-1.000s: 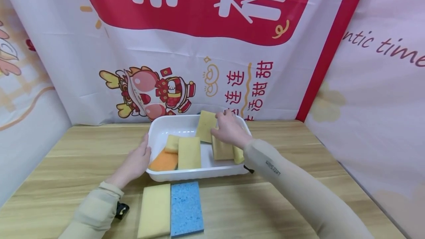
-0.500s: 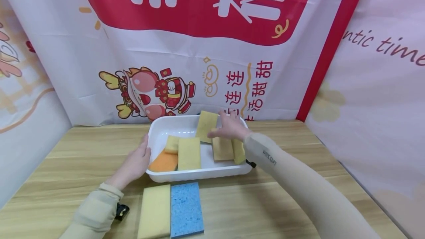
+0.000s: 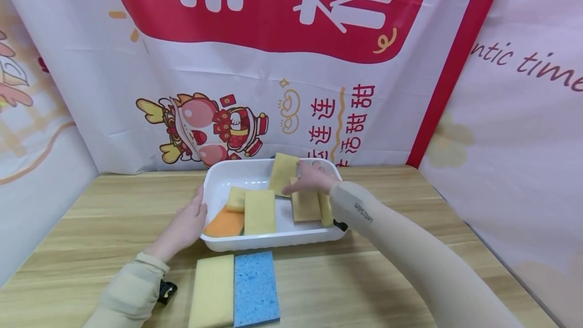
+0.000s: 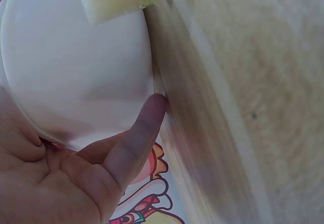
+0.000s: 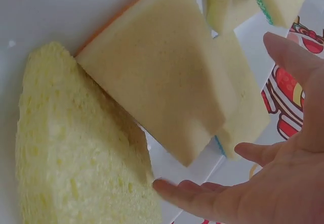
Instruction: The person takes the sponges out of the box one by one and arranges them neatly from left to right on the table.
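Note:
A white tray (image 3: pixel 273 241) holds several sponges. My left hand (image 3: pixel 184 224) lies against its left end wall, fingers straight; in the left wrist view one finger (image 4: pixel 144 118) stretches along the tray's outer side. Over the right half, my right hand (image 3: pixel 313 178) has its fingers spread with nothing between them. Beneath it sits a tan sponge (image 3: pixel 306 209), with a porous yellow sponge (image 5: pixel 81 148) beside it at the right end. A yellow sponge (image 3: pixel 283 175) leans on the back wall. Farther left are a yellow sponge (image 3: pixel 259 211), a smaller yellow piece (image 3: pixel 236 198) and an orange sponge (image 3: pixel 225 222).
In front of the tray, a flat yellow sponge (image 3: pixel 211 291) and a speckled blue sponge (image 3: pixel 256 287) lie side by side on the wooden table (image 3: pixel 127 206). A printed cloth (image 3: pixel 255 80) hangs right behind the tray.
My right hand's fingers have spread apart above the tan sponge, and the hand has shifted slightly left. The left hand and the sponges on the table have stayed put.

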Tool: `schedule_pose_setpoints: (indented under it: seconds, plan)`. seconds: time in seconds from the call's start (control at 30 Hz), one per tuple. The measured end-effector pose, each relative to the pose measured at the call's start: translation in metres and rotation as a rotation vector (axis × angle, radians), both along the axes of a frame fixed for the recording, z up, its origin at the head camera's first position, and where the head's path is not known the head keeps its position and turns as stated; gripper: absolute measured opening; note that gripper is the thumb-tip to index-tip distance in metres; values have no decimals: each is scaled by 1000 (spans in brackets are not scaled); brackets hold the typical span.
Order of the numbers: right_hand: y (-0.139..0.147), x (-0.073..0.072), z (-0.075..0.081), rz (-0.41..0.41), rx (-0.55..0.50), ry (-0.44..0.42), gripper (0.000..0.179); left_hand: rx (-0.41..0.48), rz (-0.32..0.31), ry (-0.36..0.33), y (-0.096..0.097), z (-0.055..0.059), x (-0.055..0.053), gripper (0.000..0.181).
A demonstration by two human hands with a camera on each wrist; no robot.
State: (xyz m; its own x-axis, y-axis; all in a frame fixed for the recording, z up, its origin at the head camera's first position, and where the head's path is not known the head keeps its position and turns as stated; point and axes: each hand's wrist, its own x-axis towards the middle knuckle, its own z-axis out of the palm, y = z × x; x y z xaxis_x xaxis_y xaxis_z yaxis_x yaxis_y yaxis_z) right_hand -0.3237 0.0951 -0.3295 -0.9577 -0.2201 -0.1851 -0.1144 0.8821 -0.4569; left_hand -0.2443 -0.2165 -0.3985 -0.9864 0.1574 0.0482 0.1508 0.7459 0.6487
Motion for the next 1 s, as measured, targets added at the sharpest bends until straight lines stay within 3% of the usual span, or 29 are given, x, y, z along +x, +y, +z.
schedule_pose_setpoints:
  seconds: [0.17, 0.4, 0.63, 0.77, 1.0]
  plan:
    - [-5, -2, -5, -21, 35, 11, 98, 4, -3, 0, 0, 1, 0, 58]
    - [-8, -3, -8, -171, 55, -143, 101, 5, -3, 4, 1, 2, 2, 58]
    - [-10, -3, -1, -180, 100, -227, 98, 9, -7, 3, 0, 3, 1, 58]
    - [-9, -2, 3, -184, 60, -256, 88, 6, -7, -7, 0, 3, 1, 58]
    - [-9, 9, 13, -281, -92, -293, 75, 1, -6, -10, -1, 2, 1, 58]
